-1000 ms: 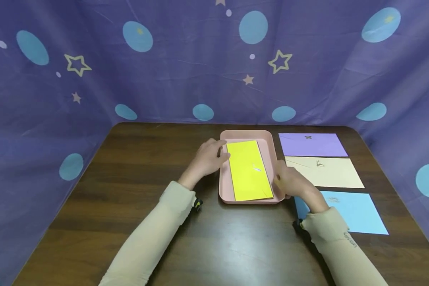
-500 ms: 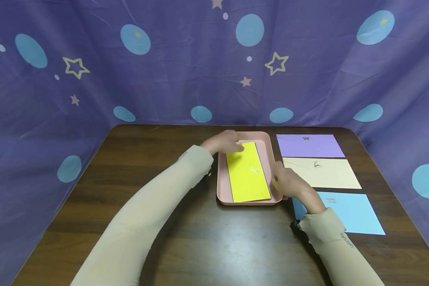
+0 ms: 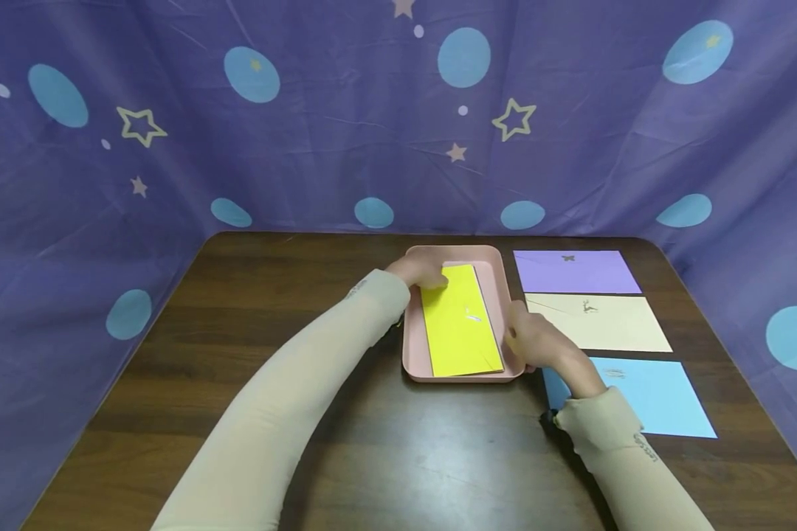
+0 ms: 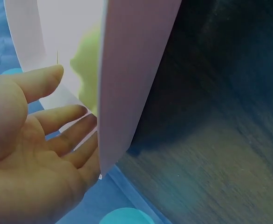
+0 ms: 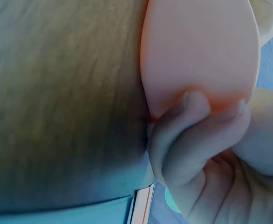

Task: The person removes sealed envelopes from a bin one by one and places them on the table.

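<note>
- Nearest: bare stretch of brown table [image 3: 372,472], person's sleeves reaching over it.
- Blue envelope [image 3: 664,402] flat on table to R, partly under R forearm & wrist; prob. best to lift that wrist a bit so it doesn't get dragged.
- Right hand [image 3: 538,339]: fingers curled, gripping tray at its R side nr the near corner. Good anchor, I'd say; firm but w/o tipping the rim.
- Pink tray [image 3: 417,358] flat on table, long side running away from person.
- Yellow envelope [image 3: 461,339] inside tray, lying lengthwise, slightly askew, far L corner hidden by L hand.
- Cream envelope [image 3: 611,324] just beyond blue one, R of tray.
- Left hand [image 3: 423,269] at tray's far L corner, fingers loose & uncurled, thumb apart. Can't tell if it touches envelope. Step looks like handling envelope w/ L while R steadies tray; for a clean job, slide fingertips under the edge, don't pinch hard b/c paper may crease.
- Purple envelope [image 3: 581,276] farthest of the R column.
- Back: starry purple cloth [image 3: 339,147].
</note>
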Demonstrator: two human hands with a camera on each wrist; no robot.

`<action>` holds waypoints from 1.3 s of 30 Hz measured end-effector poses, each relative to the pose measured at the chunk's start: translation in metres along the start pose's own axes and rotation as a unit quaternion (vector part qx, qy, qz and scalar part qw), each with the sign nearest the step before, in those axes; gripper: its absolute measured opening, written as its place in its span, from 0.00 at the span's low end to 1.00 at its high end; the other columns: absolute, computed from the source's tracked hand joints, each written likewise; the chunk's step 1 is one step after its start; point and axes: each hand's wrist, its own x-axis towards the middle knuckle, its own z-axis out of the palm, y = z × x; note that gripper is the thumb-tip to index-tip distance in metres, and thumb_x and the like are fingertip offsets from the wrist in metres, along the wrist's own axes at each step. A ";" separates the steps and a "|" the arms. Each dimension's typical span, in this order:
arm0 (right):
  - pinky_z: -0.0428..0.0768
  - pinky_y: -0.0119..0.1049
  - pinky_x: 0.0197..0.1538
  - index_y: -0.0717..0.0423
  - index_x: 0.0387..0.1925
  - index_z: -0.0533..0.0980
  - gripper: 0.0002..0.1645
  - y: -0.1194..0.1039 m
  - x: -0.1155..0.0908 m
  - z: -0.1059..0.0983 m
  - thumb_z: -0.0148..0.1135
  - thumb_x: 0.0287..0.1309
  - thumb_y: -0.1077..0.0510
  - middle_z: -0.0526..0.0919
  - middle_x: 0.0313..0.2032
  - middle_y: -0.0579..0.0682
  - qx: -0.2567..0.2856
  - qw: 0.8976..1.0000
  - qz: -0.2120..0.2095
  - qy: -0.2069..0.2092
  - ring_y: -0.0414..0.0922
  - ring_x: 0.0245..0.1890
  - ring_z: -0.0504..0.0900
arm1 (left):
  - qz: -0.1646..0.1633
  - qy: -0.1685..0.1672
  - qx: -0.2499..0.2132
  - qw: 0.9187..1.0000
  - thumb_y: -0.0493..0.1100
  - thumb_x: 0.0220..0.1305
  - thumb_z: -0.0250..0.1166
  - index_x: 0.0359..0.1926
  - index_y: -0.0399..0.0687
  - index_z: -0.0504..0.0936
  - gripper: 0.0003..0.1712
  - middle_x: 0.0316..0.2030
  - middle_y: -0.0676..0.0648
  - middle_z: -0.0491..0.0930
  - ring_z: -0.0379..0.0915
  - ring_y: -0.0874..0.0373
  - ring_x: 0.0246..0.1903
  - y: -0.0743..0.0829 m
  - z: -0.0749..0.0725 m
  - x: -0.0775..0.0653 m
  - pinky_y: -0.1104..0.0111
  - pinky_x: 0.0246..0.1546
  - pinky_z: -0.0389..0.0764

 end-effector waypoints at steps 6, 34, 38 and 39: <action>0.82 0.38 0.21 0.71 0.57 0.61 0.14 0.001 0.000 0.000 0.46 0.77 0.66 0.75 0.25 0.57 -0.002 1.000 0.000 0.002 0.47 0.15 0.81 | 0.007 0.012 0.002 1.000 0.48 0.77 0.61 0.72 0.46 0.73 0.27 0.63 0.45 0.77 0.71 0.50 0.57 0.011 -0.006 -0.025 0.62 0.64 0.70; 0.82 0.39 0.22 0.69 0.54 0.61 0.12 0.003 0.003 0.000 0.46 0.78 0.64 0.76 0.26 0.58 -0.004 1.000 0.007 -0.004 0.48 0.17 0.82 | 0.050 0.041 -0.010 0.998 0.39 0.77 0.54 0.32 0.45 0.73 0.11 0.29 0.50 0.64 0.52 0.59 0.29 0.005 -0.018 -0.029 0.67 0.34 0.60; 0.82 0.40 0.23 0.71 0.57 0.60 0.16 0.003 0.002 0.000 0.47 0.78 0.63 0.76 0.28 0.58 -0.011 1.000 0.007 -0.003 0.47 0.16 0.81 | 0.067 0.058 -0.024 0.996 0.43 0.79 0.56 0.53 0.42 0.80 0.12 0.47 0.46 0.77 0.62 0.57 0.39 0.004 -0.026 -0.034 0.65 0.45 0.68; 0.82 0.40 0.23 0.71 0.58 0.60 0.16 0.003 0.002 0.000 0.46 0.79 0.63 0.76 0.28 0.58 -0.012 1.000 0.007 -0.002 0.47 0.16 0.81 | 0.074 0.066 -0.026 0.995 0.44 0.80 0.57 0.57 0.43 0.81 0.14 0.52 0.45 0.79 0.66 0.56 0.44 0.004 -0.028 -0.035 0.64 0.49 0.71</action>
